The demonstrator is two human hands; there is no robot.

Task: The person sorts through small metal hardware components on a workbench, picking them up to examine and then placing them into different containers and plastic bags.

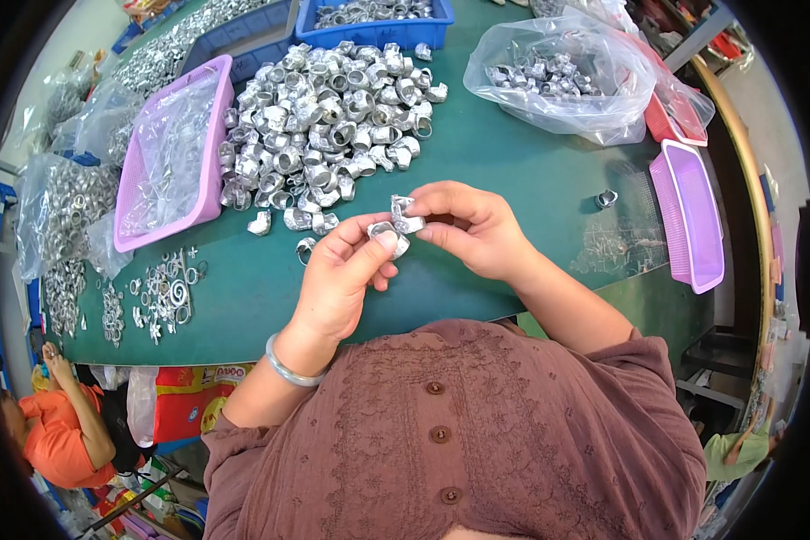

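Observation:
My left hand [333,279], with a pale bangle on its wrist, pinches a chunky silver ring [394,247] between thumb and fingers. Thumb and forefinger of my right hand [477,229] close on another silver ring [402,210], which is tilted and touches or nearly touches the first. Both are held over the green table, just in front of a large heap of similar silver rings [333,112]. A few loose rings, one of them a single ring [305,249] beside my left fingers, lie at the heap's near edge.
Left of the heap stands a pink basket [216,148] with clear plastic bags. Small metal pieces [171,288] lie near it. Behind are blue bins [369,36]. To the right are a plastic bag of rings [594,117], a purple basket [693,216] and a lone ring [607,198]. Another person [67,441] sits far left.

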